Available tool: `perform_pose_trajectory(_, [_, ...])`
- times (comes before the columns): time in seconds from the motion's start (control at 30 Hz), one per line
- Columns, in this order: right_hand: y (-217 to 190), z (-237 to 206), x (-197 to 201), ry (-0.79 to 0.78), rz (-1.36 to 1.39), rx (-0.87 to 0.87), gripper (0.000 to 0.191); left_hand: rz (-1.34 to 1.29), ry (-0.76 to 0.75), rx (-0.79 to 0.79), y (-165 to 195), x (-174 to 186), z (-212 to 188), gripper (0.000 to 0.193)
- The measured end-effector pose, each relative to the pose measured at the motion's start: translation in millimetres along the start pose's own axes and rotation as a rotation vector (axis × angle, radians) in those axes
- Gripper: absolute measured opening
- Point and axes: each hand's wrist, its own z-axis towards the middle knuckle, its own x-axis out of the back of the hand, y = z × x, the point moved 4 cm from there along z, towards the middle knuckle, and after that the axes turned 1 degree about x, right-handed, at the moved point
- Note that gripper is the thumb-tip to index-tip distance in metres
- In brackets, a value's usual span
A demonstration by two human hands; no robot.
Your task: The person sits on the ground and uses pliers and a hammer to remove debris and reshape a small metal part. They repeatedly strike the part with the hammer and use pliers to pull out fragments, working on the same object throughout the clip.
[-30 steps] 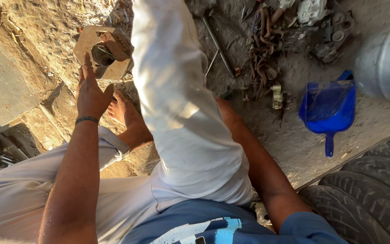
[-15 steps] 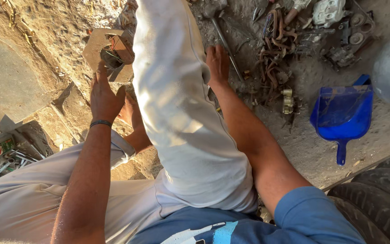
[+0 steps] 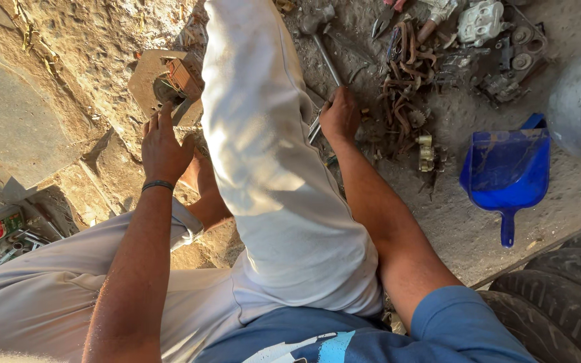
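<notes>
Fingers of the left hand point(image 3: 164, 144) spread apart, their tips touching a flat tan plate point(image 3: 149, 84) with a rusty brown block point(image 3: 184, 77) on it, lying on the dirt (just past a bare foot). Beyond the raised white trouser leg point(image 3: 263, 148), the right hand point(image 3: 339, 115) curls shut on a metal wrench point(image 3: 319, 124). Rusty scrap point(image 3: 405, 81) lies near; a blue scoop point(image 3: 506, 171) sits farther right, beside tyres point(image 3: 559, 296)

Scoop point(image 3: 506, 171) right of scrap point(image 3: 405, 87) (tyres point(image 3: 566, 296) nearer)
</notes>
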Motion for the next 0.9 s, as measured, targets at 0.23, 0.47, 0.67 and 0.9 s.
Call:
perform_pose_trajectory(0.23, [-32.6,20.0,-23.9,-0.07,-0.177,0.335,0.038,0.008,0.068,-0.012,11.9,7.5,6.3,0.092])
perform_pose_trajectory(0.47, [-15.6,40.5,-31.0,-0.004,0.062,0.091,0.033,-0.008,0.053,0.021,12.6,10.6,11.7,0.094])
perform_pose_trajectory(0.67, [33.6,16.6,-11.0,0.218,-0.073,0.094,0.028,-0.07,0.185,-0.054,7.7,5.2,4.7,0.067])
perform_pose_trajectory(0.9, [65.9,20.9,-11.1,0.07,0.064,0.079,0.027,0.117,0.006,-0.059,32.5,-14.4,-6.5,0.04])
